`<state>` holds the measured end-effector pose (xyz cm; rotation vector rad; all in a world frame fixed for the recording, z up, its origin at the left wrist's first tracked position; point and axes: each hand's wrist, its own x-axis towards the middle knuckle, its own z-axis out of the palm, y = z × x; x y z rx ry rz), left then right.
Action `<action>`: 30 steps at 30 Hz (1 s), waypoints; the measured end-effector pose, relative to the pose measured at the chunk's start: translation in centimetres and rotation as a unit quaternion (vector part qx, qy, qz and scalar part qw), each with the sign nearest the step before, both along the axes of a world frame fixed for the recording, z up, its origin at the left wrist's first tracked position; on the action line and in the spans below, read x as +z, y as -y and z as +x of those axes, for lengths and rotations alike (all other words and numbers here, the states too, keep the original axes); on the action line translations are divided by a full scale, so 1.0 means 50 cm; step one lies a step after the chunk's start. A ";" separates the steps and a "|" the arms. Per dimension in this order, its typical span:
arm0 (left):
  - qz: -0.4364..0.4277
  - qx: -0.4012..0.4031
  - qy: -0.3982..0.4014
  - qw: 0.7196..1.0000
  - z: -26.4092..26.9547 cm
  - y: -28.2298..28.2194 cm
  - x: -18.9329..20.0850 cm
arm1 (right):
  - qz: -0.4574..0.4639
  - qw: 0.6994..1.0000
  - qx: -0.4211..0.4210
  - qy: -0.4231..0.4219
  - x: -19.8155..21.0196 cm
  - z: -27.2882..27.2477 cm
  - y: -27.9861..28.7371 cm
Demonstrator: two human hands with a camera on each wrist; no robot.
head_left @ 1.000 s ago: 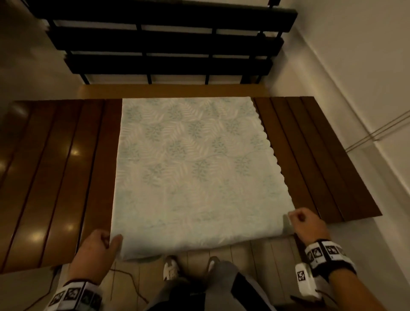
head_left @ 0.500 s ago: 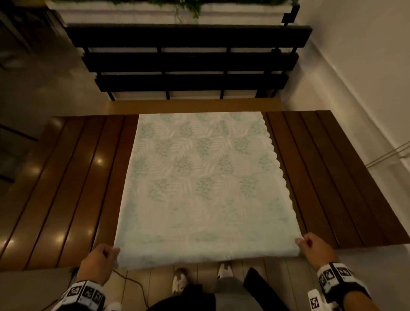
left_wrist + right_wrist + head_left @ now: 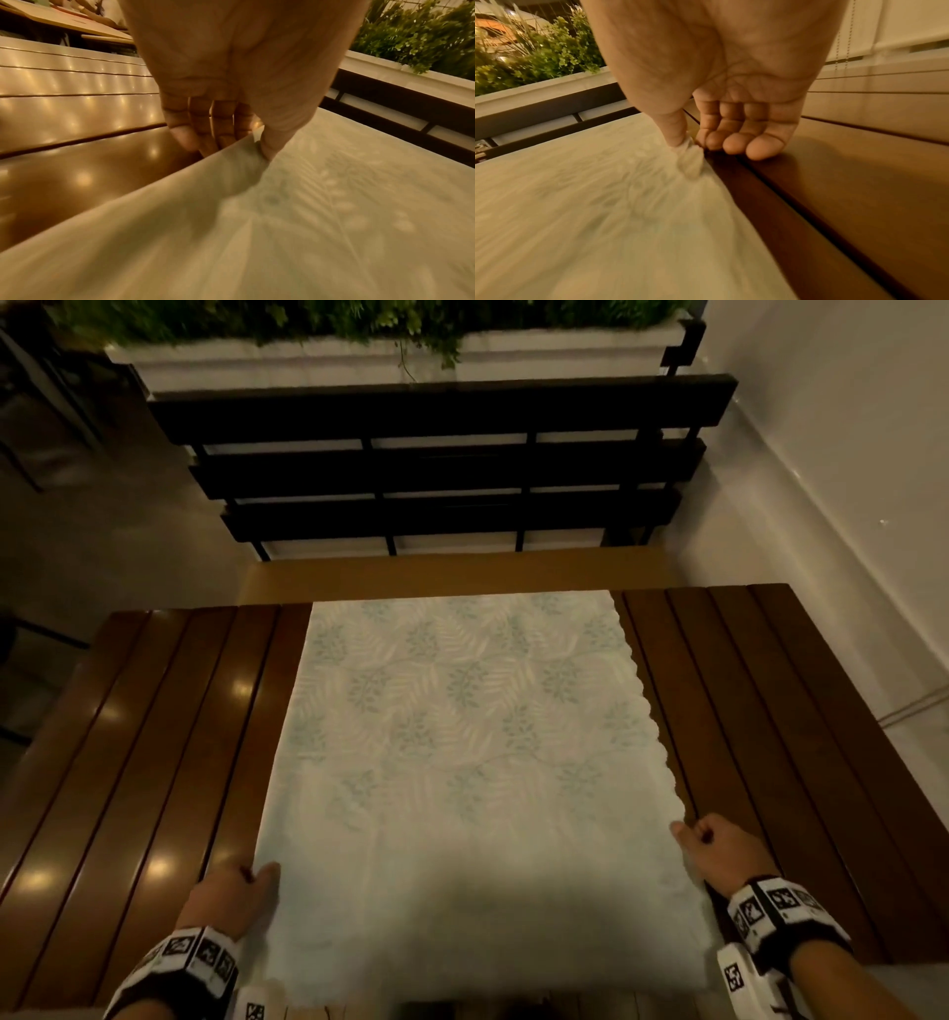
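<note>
Tablecloth (image 3: 462, 737) is pinched by both hands: left hand (image 3: 231, 898) at its left edge, right hand (image 3: 719, 857) at its scalloped right edge; long axis runs ahead over bench (image 3: 154, 762).

Head view steeply down over the cloth (image 3: 462, 762); wrist views low and close along its side edges.

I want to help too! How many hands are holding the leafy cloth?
2. The left hand pinches the cloth at its left edge, thumb on top; the right hand pinches its wavy right edge. Both are at the near end of the wooden table.
</note>
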<state>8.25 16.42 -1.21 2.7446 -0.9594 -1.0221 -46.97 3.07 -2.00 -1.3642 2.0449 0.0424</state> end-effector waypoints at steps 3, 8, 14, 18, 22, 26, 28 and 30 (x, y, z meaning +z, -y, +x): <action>-0.009 -0.017 0.010 1.000 0.044 0.118 -0.003 | -0.006 1.000 -0.006 -0.017 0.001 0.036 0.098; -0.031 -0.064 0.008 0.997 0.104 0.353 -0.009 | -0.011 0.999 -0.005 -0.038 -0.014 0.090 0.282; -0.065 -0.081 0.022 0.994 0.191 0.596 -0.041 | -0.028 0.997 0.007 -0.075 -0.034 0.141 0.455; -0.075 -0.079 0.011 0.994 0.233 0.608 -0.077 | -0.061 0.994 -0.012 -0.085 -0.044 0.150 0.443; -0.059 -0.074 -0.022 0.995 0.315 0.581 -0.158 | -0.081 0.993 -0.026 -0.081 -0.050 0.155 0.424; -0.091 -0.144 0.006 0.985 0.345 0.604 -0.210 | -0.091 0.992 -0.073 -0.036 -0.022 0.166 0.412; -0.098 -0.154 0.026 0.983 0.251 0.617 -0.139 | -0.108 0.990 -0.093 -0.018 -0.003 0.165 0.365; -0.122 -0.223 0.054 0.966 0.123 0.626 -0.069 | -0.119 0.990 -0.074 -0.031 0.009 0.169 0.288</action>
